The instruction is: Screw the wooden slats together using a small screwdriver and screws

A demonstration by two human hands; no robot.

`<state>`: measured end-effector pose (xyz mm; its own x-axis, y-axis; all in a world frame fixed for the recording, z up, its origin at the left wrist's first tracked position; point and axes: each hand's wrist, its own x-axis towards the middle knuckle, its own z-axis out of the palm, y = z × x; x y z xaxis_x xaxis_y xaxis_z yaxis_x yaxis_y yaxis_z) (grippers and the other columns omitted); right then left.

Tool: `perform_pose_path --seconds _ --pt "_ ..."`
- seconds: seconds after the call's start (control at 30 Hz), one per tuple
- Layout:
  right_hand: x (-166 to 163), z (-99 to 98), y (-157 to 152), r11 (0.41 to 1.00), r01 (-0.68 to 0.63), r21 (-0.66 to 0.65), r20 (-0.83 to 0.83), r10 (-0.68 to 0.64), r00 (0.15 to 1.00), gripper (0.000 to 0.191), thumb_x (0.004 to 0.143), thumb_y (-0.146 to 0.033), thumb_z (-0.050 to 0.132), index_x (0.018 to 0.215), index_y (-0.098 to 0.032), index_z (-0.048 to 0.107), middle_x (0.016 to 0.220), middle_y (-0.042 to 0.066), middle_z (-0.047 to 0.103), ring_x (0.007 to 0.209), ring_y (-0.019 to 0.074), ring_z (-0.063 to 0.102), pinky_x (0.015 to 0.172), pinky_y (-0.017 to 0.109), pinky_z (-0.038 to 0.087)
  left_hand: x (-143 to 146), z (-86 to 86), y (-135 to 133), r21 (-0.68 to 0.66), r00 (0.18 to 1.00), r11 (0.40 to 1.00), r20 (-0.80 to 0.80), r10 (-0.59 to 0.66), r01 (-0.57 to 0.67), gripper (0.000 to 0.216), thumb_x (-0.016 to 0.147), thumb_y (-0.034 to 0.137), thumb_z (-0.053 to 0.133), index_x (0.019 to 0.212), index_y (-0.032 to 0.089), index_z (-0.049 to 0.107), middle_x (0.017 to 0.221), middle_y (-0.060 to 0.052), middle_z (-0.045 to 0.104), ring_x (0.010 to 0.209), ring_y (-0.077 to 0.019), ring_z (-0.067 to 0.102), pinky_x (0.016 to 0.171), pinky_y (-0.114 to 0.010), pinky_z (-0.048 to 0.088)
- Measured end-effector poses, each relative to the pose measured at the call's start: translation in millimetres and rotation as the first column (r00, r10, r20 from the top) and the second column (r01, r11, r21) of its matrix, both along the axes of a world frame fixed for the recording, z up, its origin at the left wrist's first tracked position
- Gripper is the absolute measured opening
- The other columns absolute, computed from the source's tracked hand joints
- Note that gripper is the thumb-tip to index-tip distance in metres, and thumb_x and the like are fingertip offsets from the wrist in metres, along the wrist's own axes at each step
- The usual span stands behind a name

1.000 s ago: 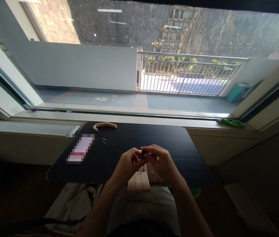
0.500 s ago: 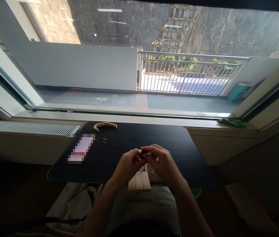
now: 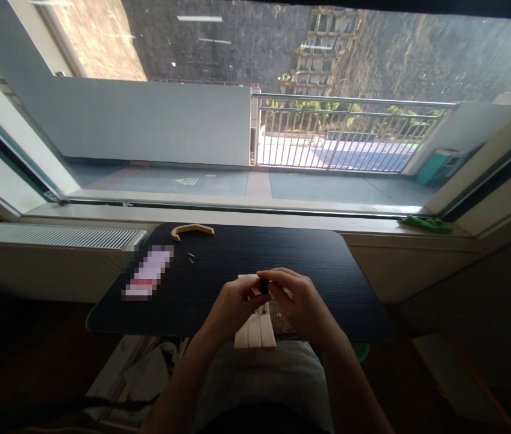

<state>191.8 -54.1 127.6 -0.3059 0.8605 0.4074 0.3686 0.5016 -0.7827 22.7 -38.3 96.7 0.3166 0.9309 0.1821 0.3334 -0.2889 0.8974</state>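
Note:
Both of my hands meet over the near edge of a black table [image 3: 337, 277]. My right hand [image 3: 298, 301] pinches a small black object [image 3: 264, 284] between thumb and fingers. My left hand [image 3: 232, 304] is curled right beside it, fingertips touching the same small black object. Under the hands lies a pale wooden slatted piece [image 3: 255, 331], sticking out over the table's front edge toward my lap. What the black object is stays too small to make out.
A curved wooden piece [image 3: 191, 229] lies at the table's far edge. Two small screws or pins [image 3: 191, 257] and a blurred pink-and-white card [image 3: 147, 273] lie to the left. A radiator [image 3: 52, 235] and window sill run behind; a green cloth [image 3: 425, 224] rests on the sill.
My hands have dropped slightly toward the wooden slats. The far end of the slatted piece now shows above my left hand.

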Motion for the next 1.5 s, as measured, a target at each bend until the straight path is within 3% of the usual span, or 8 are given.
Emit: perform_pose_path --seconds 0.17,0.5,0.77,0.97,1.17,1.27,1.37,1.5 --pt "1.9 -4.9 0.7 1.0 -0.029 0.009 -0.016 0.029 0.999 0.031 0.088 -0.01 0.055 0.111 -0.024 0.069 0.103 0.006 0.069 0.093 0.0184 0.064 0.081 0.032 0.052 0.3 -1.1 -0.5 0.037 0.999 0.998 0.002 -0.042 0.042 0.02 0.085 0.036 0.062 0.084 0.017 0.067 0.071 0.001 0.062 0.063 -0.0118 0.053 0.057 -0.021 0.041" --pt "-0.2 -15.7 1.2 0.995 0.047 0.086 -0.015 -0.046 0.999 0.027 0.086 -0.012 0.057 0.109 -0.024 0.065 0.094 0.003 0.066 0.075 0.0143 0.061 0.067 0.027 0.05 0.7 -5.3 -1.4 0.065 0.998 0.997 -0.05 -0.035 0.038 0.021 0.089 0.035 0.057 0.085 0.016 0.067 0.074 0.0 0.064 0.065 -0.0123 0.056 0.058 -0.021 0.042" --pt "-0.7 -18.4 -1.1 0.986 0.083 0.145 -0.054 -0.075 0.996 0.014 0.086 -0.013 0.059 0.095 -0.022 0.062 0.086 0.002 0.065 0.064 0.0118 0.058 0.06 0.025 0.047 2.6 -5.7 -4.5 0.043 0.999 0.999 -0.032 -0.014 0.015 0.031 0.087 0.038 0.059 0.108 0.018 0.069 0.079 -0.002 0.071 0.062 -0.0127 0.06 0.058 -0.022 0.045" --pt "-0.6 -25.2 -1.7 0.98 0.124 0.153 -0.076 -0.113 0.991 0.01 0.086 -0.018 0.061 0.095 -0.022 0.062 0.081 0.0 0.062 0.058 0.0106 0.054 0.054 0.024 0.045 -1.0 -12.4 -3.8 -0.013 0.999 1.0 -0.046 0.007 -0.008 0.057 0.086 0.048 0.059 0.135 0.017 0.054 0.096 -0.007 0.075 0.066 -0.015 0.063 0.062 -0.025 0.049" --pt "-3.0 -29.1 -1.0 0.978 0.131 0.163 -0.111 -0.114 0.987 0.009 0.086 -0.018 0.061 0.094 -0.022 0.062 0.083 0.001 0.061 0.058 0.0098 0.054 0.054 0.024 0.045 -0.3 -9.9 -6.7 -0.087 0.999 0.996 0.033 0.001 0.001 0.077 0.086 0.048 0.06 0.148 0.017 0.027 0.087 -0.004 0.075 0.067 -0.0166 0.066 0.064 -0.026 0.05" --pt "-3.8 -29.9 0.2 0.977 0.122 0.177 -0.12 -0.101 0.988 0.008 0.086 -0.018 0.061 0.093 -0.022 0.063 0.084 0.001 0.062 0.059 0.0099 0.054 0.054 0.024 0.045 1.6 -10.5 -8.1 -0.085 0.993 0.995 0.109 0.055 -0.046 0.069 0.082 0.048 0.065 0.137 0.017 0.036 0.091 -0.005 0.072 0.068 -0.0156 0.065 0.064 -0.027 0.051" --pt "-3.9 -30.9 1.4 0.976 0.13 0.177 -0.133 -0.107 0.985 0.006 0.086 -0.018 0.062 0.091 -0.022 0.064 0.085 0.002 0.063 0.059 0.0101 0.054 0.054 0.025 0.044 -1.0 -10.7 -8.7 -0.001 0.991 0.995 0.091 0.095 -0.095 0.038 0.082 0.045 0.066 0.104 0.018 0.053 0.087 -0.003 0.067 0.071 -0.0148 0.063 0.065 -0.026 0.051" --pt "-3.1 -30.4 2.9 0.979 0.124 0.164 -0.15 -0.099 0.984 0.007 0.086 -0.018 0.063 0.09 -0.022 0.064 0.082 0.001 0.062 0.061 0.0103 0.054 0.055 0.024 0.044 -7.2 -4.3 -9.6 0.186 0.997 0.98 -0.035 -0.064 0.069 0.021 0.087 0.033 0.061 0.073 0.017 0.059 0.1 -0.007 0.063 0.094 -0.0186 0.061 0.082 -0.031 0.05"
